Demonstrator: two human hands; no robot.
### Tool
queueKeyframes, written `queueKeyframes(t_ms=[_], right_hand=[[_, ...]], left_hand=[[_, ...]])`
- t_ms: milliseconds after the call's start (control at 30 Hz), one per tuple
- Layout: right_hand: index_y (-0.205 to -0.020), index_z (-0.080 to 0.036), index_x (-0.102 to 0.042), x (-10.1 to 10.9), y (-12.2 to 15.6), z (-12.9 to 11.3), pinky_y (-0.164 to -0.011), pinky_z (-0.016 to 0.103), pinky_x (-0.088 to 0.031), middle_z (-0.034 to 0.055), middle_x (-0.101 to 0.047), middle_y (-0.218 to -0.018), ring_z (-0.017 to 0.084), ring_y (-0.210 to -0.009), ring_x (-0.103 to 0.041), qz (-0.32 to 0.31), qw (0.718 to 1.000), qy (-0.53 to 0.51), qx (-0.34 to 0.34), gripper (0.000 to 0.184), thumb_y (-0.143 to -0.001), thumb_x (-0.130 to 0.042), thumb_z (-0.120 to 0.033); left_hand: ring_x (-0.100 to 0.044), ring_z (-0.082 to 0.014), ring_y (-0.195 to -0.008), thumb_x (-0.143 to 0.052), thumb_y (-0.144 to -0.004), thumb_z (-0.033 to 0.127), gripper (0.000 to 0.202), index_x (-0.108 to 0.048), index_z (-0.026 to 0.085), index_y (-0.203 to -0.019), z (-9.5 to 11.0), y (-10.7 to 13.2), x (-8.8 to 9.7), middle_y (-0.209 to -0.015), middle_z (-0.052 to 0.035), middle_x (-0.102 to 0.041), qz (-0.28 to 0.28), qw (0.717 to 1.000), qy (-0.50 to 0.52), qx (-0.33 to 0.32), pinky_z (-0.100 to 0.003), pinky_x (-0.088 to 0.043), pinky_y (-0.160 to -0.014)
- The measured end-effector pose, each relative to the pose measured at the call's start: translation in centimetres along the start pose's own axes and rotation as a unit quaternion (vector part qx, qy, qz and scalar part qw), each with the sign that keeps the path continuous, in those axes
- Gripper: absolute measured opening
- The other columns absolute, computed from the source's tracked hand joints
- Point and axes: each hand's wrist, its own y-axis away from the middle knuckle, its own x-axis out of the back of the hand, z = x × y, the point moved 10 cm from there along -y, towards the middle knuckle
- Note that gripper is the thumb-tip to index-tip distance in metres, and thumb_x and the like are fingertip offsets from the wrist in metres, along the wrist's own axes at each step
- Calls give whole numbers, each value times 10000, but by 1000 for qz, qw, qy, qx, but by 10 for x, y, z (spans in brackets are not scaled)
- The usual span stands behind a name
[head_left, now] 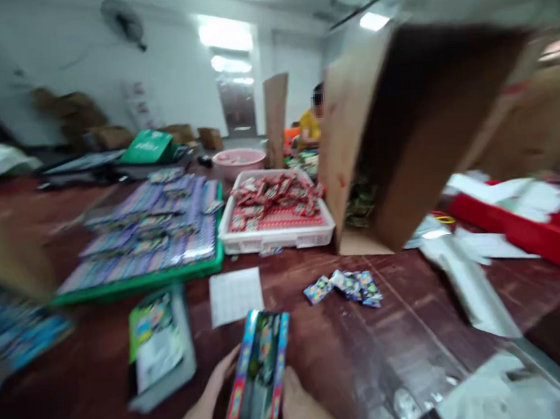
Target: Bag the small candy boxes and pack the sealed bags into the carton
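Colour runs in bright bands along both long edges of the narrow box (242,373), whose dark, glossy middle blurs too much for me to read. It sits low over the near side of the bench (346,363), tilted away from the person. The left hand (220,380) and the right hand (300,403) clamp it from opposite sides, their fingers closed on its walls and partly hidden by it.

Left of it I see a shallow, translucent-looking tray (189,360) with a green-and-white pack inside, and just beyond, a flat sheet of white paper (236,296). Shiny little packets (346,286) lie in a loose cluster to the right. Farther back, slim purple packets (155,223) stand in tight rows on a green tray (142,286), beside a white plastic tray (277,240) heaped with crinkled red packets (279,194).

The bench is dark reddish brown, smooth and scuffed, with a seam catching the light. A tall carton (350,123) of brown cardboard gapes open on it, and a red bin (513,224) holds white paper. Behind are a round pink basin (239,166), a person in yellow (309,128), pale walls and a wall fan (123,22).
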Motion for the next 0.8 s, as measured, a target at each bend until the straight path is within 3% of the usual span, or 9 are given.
queueKeyframes(t_ms=[100,233,367,433,500,567,667,733,800], right_hand=[[-1520,-228,-269,-5,-1,2,-1002,469,-520,147,-556,-1370,278,-1157,-621,3,998,-52,-38,833,-863,-698,-510],[-1479,-281,-263,-30,-9,3,-863,402,-592,102,-565,-1267,211,-996,-659,-65,992,-102,-37,806,-849,-747,-414],[-1417,-329,-368,-5,-30,-8,-965,456,-556,106,-524,-1297,244,-1146,-611,-64,987,52,141,577,-925,-667,-362],[-1512,-328,-283,11,-44,-16,-1097,581,-430,161,-416,-1465,335,-1363,-449,-59,945,211,242,760,-889,-710,-414],[-1592,-270,-130,16,-60,-16,-1161,684,-268,218,-205,-1617,425,-1498,-200,-90,895,328,288,1042,-806,-775,-501],[-1610,-219,-78,11,-73,-14,-1178,717,-162,223,-135,-1653,452,-1519,-85,-154,859,388,298,1192,-735,-814,-555],[-1578,-231,-250,-5,-78,-14,-1200,662,-188,158,-431,-1523,400,-1446,-296,-245,834,406,283,1089,-710,-829,-545],[-1530,-234,-363,-9,-79,-14,-1164,608,-313,130,-560,-1367,353,-1312,-448,-256,839,404,259,956,-735,-820,-502],[-1509,-219,-404,-9,-79,-12,-1085,569,-425,136,-582,-1309,337,-1224,-502,-242,853,400,234,889,-756,-812,-458]], left_hand=[[-611,-339,-1201,-826,-700,550,984,-347,288,-1519,1,4,-10,-1380,-114,-601,-47,995,80,33,-486,-511,-1008],[-670,-234,-944,-870,-690,459,693,-568,172,-1244,-13,1,1,-1062,-75,-702,-45,982,168,73,-340,-547,-835],[-671,-188,-900,-860,-725,390,520,-603,174,-1122,-26,1,8,-1008,-39,-716,-73,972,211,72,-314,-536,-837],[-676,-214,-961,-863,-715,392,562,-588,185,-1159,-27,0,9,-1075,-53,-720,-94,971,211,63,-356,-539,-885],[-676,-243,-987,-866,-694,437,616,-577,194,-1180,-25,-1,8,-1102,-66,-718,-114,978,161,63,-396,-544,-898],[-668,-277,-993,-875,-641,513,700,-580,197,-1191,-20,0,6,-1115,-85,-703,-115,990,47,67,-436,-540,-905],[-592,-367,-1121,-870,-520,651,979,-548,176,-1312,-6,5,6,-1247,-153,-626,-42,983,-169,64,-534,-484,-987],[-507,-420,-1215,-851,-465,706,1201,-440,147,-1444,5,12,1,-1364,-198,-541,24,959,-273,67,-593,-418,-1046],[-484,-423,-1215,-828,-552,645,1195,-340,131,-1513,9,19,-8,-1399,-210,-506,63,936,-337,80,-607,-398,-1045]])
